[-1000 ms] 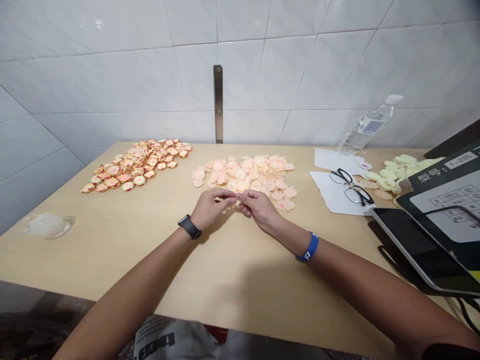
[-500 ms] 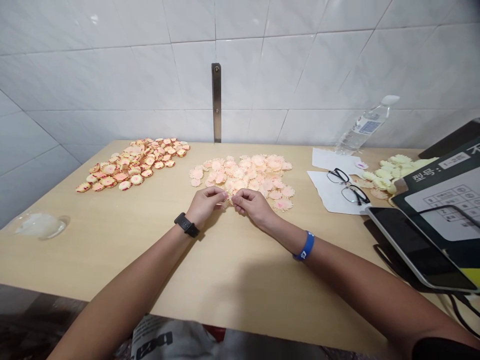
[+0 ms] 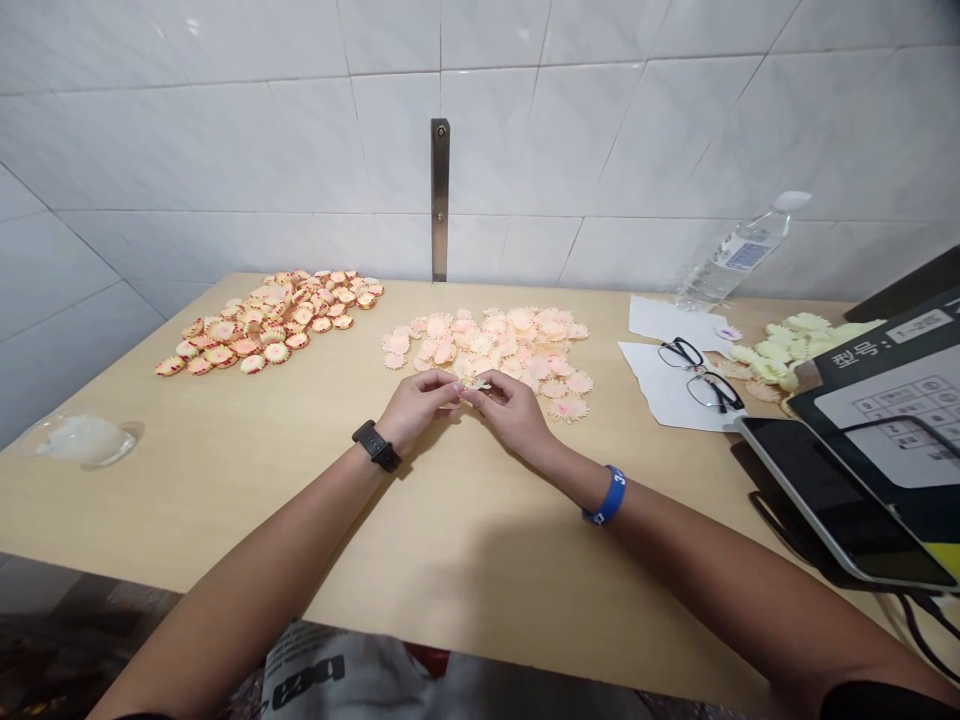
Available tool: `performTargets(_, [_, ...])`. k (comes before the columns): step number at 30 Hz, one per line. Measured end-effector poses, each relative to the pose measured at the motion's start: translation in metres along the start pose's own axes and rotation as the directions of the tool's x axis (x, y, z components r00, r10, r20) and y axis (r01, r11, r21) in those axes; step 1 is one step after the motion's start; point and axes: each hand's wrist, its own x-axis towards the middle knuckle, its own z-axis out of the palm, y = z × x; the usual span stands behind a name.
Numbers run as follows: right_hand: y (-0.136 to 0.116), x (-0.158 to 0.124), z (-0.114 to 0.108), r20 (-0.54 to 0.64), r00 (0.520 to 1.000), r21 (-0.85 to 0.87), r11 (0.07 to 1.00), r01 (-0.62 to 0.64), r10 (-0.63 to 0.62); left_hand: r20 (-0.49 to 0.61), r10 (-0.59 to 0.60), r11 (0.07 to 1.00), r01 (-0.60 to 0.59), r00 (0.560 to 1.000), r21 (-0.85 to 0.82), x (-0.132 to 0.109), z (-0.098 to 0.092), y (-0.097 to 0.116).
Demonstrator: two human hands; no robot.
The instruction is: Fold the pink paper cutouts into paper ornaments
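My left hand (image 3: 420, 405) and my right hand (image 3: 506, 408) meet over the middle of the table (image 3: 360, 545), fingertips nearly touching. Between them they pinch a small pale yellowish petal piece (image 3: 474, 383) with a jagged edge; my fingers cover most of it. Just beyond lies a loose heap of pale pink flower-shaped petal pieces (image 3: 517, 335). At the back left sits a pile of cream flower pieces with red edges (image 3: 276, 353).
Left stands a clear cup with whitish contents (image 3: 90, 440). On the right are paper sheets (image 3: 645, 385), eyeglasses (image 3: 709, 388), a tilted water bottle (image 3: 739, 255), pale green petal pieces (image 3: 787, 345), a phone (image 3: 840, 500) and a dark box (image 3: 900, 380). A metal bracket (image 3: 440, 200) is on the tiled wall.
My fingers have shifted around the petal piece, and more of its pale edge shows between them. The right index finger is raised a little higher. The camera view has moved slightly.
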Motion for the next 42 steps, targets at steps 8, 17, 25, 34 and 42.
performTargets(8, [0.007, 0.004, 0.002, 0.05, 0.998, 0.034, 0.999, -0.028, 0.026, -0.088, 0.077, 0.997, -0.078, 0.993, -0.015, -0.001, 0.006, -0.006])
performTargets(17, [0.0, 0.003, -0.006, 0.048, 0.992, 0.177, 0.976, -0.124, 0.117, -0.407, 0.151, 0.96, -0.232, 0.901, -0.157, 0.021, -0.028, 0.019])
performTargets(25, [-0.005, 0.012, -0.009, 0.164, 0.956, 0.465, 0.836, -0.292, 0.243, -0.066, 0.003, 0.957, -0.022, 0.998, -0.288, 0.014, -0.012, 0.007])
performTargets(34, [-0.015, 0.022, -0.024, 0.037, 0.925, 0.502, 0.793, -0.344, 0.378, -0.027, -0.055, 0.973, 0.048, 0.998, -0.224, 0.012, -0.014, 0.009])
performTargets(42, [-0.017, 0.029, -0.027, -0.093, 0.981, 0.232, 0.962, -0.146, 0.171, -0.101, -0.035, 0.994, 0.025, 0.994, -0.103, 0.006, -0.008, 0.009])
